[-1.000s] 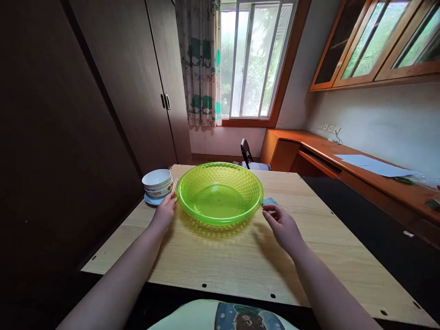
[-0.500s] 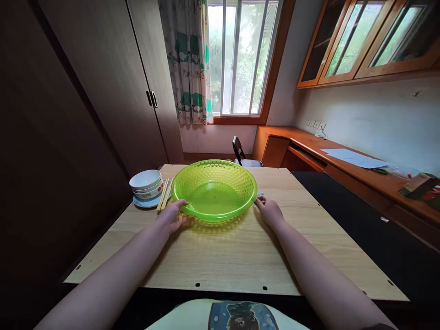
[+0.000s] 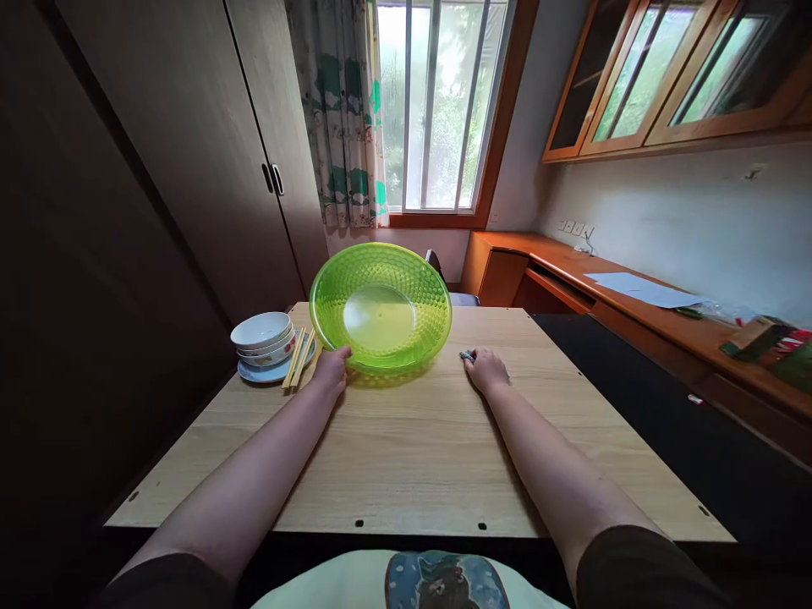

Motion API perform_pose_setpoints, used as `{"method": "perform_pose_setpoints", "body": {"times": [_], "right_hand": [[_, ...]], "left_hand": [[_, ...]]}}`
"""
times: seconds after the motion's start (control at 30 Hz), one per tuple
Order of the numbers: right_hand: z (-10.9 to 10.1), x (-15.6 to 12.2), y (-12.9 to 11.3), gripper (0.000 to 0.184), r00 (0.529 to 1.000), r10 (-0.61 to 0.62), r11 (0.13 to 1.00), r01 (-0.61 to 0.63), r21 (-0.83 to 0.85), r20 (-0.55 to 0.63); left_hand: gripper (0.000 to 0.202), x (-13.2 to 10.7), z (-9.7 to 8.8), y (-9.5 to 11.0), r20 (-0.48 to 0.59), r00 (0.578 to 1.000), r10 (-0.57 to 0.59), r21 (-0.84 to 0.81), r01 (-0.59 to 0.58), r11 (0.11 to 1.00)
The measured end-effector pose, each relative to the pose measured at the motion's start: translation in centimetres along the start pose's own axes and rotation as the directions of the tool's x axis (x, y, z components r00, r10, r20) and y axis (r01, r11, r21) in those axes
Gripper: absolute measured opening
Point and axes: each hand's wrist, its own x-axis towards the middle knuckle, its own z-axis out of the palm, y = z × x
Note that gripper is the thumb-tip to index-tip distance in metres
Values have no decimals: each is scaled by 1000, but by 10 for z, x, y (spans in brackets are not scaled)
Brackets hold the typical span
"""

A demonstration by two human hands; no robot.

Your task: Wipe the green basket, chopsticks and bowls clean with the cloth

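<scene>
1. Your green basin [image 3: 381, 313] is over the far middle of the worktop [image 3: 393, 457], tipped so that its open side faces you. Whether its underside touches the wood, you cannot tell from here.
2. The relation to watch: the basin lies up and to the right of your left hand [image 3: 330, 373], which has it by the lower left of the rim only. Being round, it has no long axis of its own; seen tilted, the rim looks widest from side to side.
3. Your left hand is the nearer one. Its thumb lies over the rim; the other fingers are mostly hidden, but they seem to close on the rim from outside. The forearm reaches forward and inward from your left.
4. Your right hand [image 3: 487, 370] is apart from the basin, to the right of it and low at the worktop. Its fingers are bunched on a small bluish cloth [image 3: 468, 356], of which only a little shows. That forearm slants forward and inward too, back of the hand upward.
5. Just left of your left hand, chopsticks [image 3: 296, 359] lie across the edge of a plate [image 3: 260, 375], beside stacked bowls [image 3: 262, 330].
</scene>
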Motion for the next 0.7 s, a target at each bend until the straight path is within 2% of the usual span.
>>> {"method": "perform_pose_setpoints", "body": {"times": [0.17, 0.27, 0.37, 0.43, 0.5, 0.7], "right_hand": [[-1, -1, 5, 34, 996, -42, 999, 42, -14, -73], [-8, -2, 17, 35, 986, 77, 996, -81, -23, -149], [-15, -2, 30, 43, 972, 224, 972, -228, -57, -68], [-18, 0, 34, 47, 962, 271, 961, -270, -62, 23], [-19, 2, 36, 45, 958, 280, 960, -277, -40, 60], [-14, 1, 30, 27, 981, 193, 977, -194, 84, 23]], "left_hand": [[57, 7, -12, -12, 29, 977, 213, 112, -214, 970], [55, 8, -20, -13, 46, 960, 277, 218, -281, 935], [53, 7, -25, -14, 63, 950, 306, 293, -311, 904], [51, 6, -25, -16, 103, 944, 314, 305, -331, 893], [51, 4, -24, -19, 145, 939, 311, 285, -340, 896], [56, -2, -21, -26, 236, 935, 266, 174, -310, 934]]}}
